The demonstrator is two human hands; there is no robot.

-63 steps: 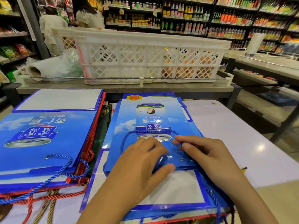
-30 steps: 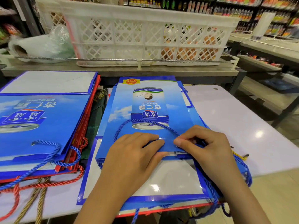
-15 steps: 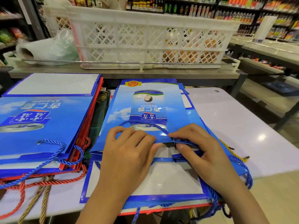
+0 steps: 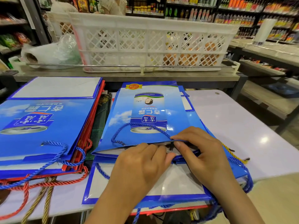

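Two stacks of flat paper gift bags lie on the white table (image 4: 242,126) in front of you. The left stack (image 4: 40,126) sits at the table's left edge, blue bags over red ones, and its rope handles (image 4: 84,172) in blue, red and gold trail toward the near edge. Behind it, on the counter past the far edge, rests a clear plastic bag (image 4: 53,52). A dark green bag (image 4: 100,120) shows edge-on in the gap between the stacks. The blue gift bag (image 4: 145,113) you are working on tops the middle stack. It is printed with a drink can, with its mouth toward you and its blue cord handle (image 4: 139,125) looped on the upper panel. Behind it on the counter stands a white lattice crate (image 4: 145,42). Your left hand (image 4: 142,165) lies at the bag's mouth with its fingers curled and its tips tucked under the raised upper panel. You cannot tell whether they grip anything there. Your right hand (image 4: 202,156), touching the left thumb, pinches the upper panel's near edge between forefinger and thumb, holding it slightly off the panel below. Just right of that hand a yellow cord (image 4: 233,154) pokes out from under the stack onto the bare tabletop, which runs on to the right edge.
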